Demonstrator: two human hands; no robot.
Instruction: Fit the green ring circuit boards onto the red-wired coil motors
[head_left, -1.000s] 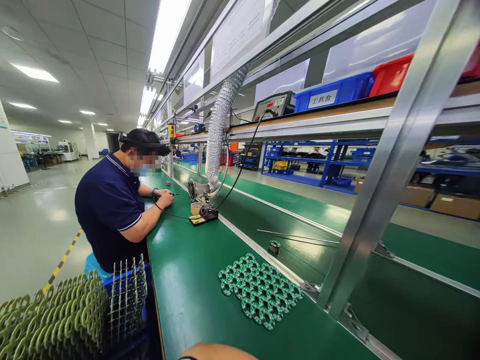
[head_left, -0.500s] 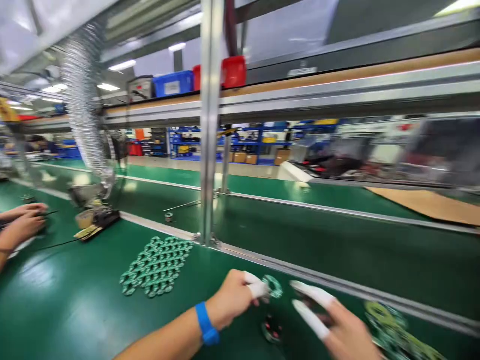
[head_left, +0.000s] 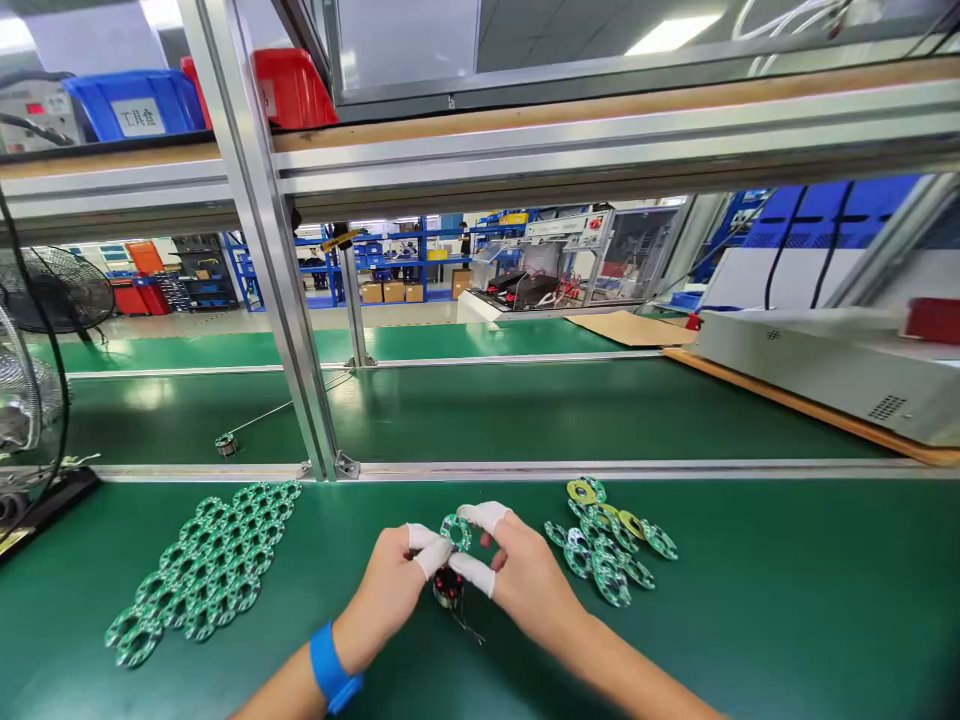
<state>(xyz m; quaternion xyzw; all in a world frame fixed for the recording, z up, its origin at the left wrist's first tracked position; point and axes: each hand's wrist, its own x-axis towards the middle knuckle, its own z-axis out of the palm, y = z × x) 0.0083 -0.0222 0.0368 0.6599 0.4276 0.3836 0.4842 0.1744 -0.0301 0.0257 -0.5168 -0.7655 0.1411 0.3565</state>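
Note:
A small green ring-shaped circuit board (head_left: pixel 456 531) is held upright between both hands. My left hand (head_left: pixel 401 580), with white finger cots and a blue wristband, pinches its left lower edge. My right hand (head_left: pixel 517 565), also in white finger cots, has thumb and finger around its right side. Just below the fingertips is a small motor coil (head_left: pixel 448 588) with dark and red parts and thin wire leads; whether a hand touches it I cannot tell. To the left lies a neat array of green ring boards (head_left: pixel 206 565). A loose heap of ring boards (head_left: pixel 611 545), some yellow, lies on the right.
An aluminium post (head_left: pixel 262 240) rises from the bench's back rail (head_left: pixel 600 470). Another small coil (head_left: pixel 226 444) rests beyond the rail. A grey metal box (head_left: pixel 832 375) stands back right. Blue (head_left: pixel 139 103) and red bins (head_left: pixel 292 88) sit on the overhead shelf.
The view has swung right and steadied; the neighbouring person's hands have left it. My right hand has closed in from the right onto the ring board in my left hand.

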